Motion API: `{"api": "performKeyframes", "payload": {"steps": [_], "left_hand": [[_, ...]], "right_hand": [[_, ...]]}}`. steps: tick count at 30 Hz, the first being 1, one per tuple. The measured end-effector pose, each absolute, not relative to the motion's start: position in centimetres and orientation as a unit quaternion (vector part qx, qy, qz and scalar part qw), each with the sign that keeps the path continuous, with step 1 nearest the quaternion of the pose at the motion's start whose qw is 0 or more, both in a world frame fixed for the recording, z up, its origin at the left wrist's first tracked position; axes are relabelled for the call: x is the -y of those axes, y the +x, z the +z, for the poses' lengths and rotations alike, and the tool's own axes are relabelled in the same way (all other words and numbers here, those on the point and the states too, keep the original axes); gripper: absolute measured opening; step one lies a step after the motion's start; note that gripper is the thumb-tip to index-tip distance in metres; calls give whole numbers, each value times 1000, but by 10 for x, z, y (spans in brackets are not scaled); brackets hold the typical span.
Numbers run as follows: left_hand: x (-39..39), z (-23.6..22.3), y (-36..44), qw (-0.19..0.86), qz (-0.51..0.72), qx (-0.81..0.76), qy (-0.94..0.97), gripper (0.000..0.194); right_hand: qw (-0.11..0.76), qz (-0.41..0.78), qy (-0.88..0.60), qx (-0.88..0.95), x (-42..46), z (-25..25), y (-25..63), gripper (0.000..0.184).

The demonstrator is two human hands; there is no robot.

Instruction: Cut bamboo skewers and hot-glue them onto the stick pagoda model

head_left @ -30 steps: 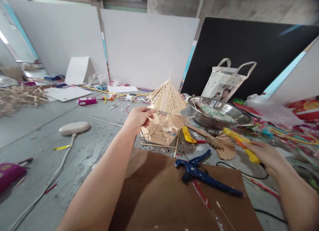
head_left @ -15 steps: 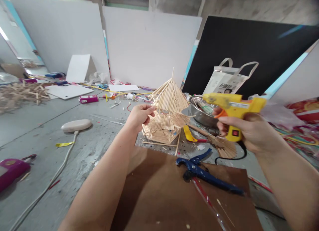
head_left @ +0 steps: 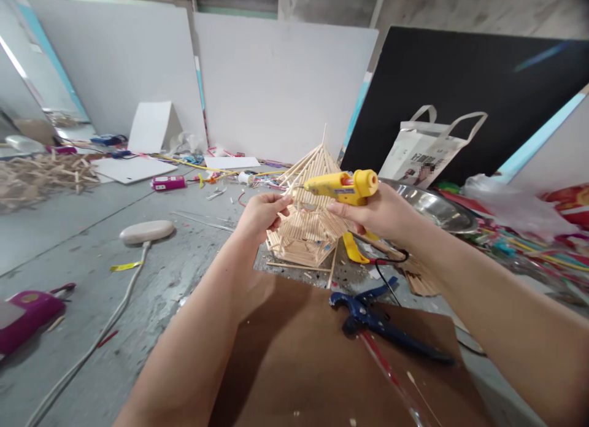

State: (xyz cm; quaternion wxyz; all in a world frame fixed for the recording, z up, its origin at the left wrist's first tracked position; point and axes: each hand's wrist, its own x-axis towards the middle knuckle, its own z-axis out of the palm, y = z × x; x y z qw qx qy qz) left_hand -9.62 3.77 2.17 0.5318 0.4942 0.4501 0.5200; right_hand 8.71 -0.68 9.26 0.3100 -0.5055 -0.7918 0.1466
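A model pavilion of thin wooden sticks (head_left: 301, 221) stands on the floor in front of me, with a pointed roof over a tiered base. My left hand (head_left: 264, 215) is closed in a pinch at the roof's lower left edge, on the end of a wooden stick (head_left: 294, 184). My right hand (head_left: 375, 212) grips a yellow hot glue gun (head_left: 343, 186), its nozzle pointing left, close to my left fingertips and in front of the roof. The gun hides the roof's right part.
Blue pipe cutters (head_left: 391, 329) and a clear tube lie on a brown board (head_left: 280, 353) before me. A yellow-handled tool (head_left: 354, 249) lies right of the model. Behind it are a metal bowl (head_left: 453, 215) and a white bag (head_left: 421, 154). A white cable (head_left: 131, 280) runs along the left.
My right hand has brought the glue gun leftward to the model's roof, uncovering the metal bowl. My left hand keeps its pinch at the roof edge.
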Motion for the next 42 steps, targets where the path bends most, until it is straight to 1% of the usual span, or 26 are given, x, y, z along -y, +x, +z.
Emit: {"api": "performKeyframes", "payload": {"steps": [4,16,23,33,42], "left_hand": [[-37,22,-96,527,526,-446,496,18],[-40,19,-97,531,527,-445,492,17],[-39,20,-96,528,527,-448,493,19],[-37,21,-97,526,528,-450,492,17],[-37,20,-97,525,530,-453,488,20]], "right_hand": [[293,111,-504,805,2,94,82,25],[228,99,-542,803,2,110,72,32],[219,72,-565,792,1,111,70,35],[201,72,-569,794,2,116,67,29],[230,41,-577,783,0,116,72,33]]}}
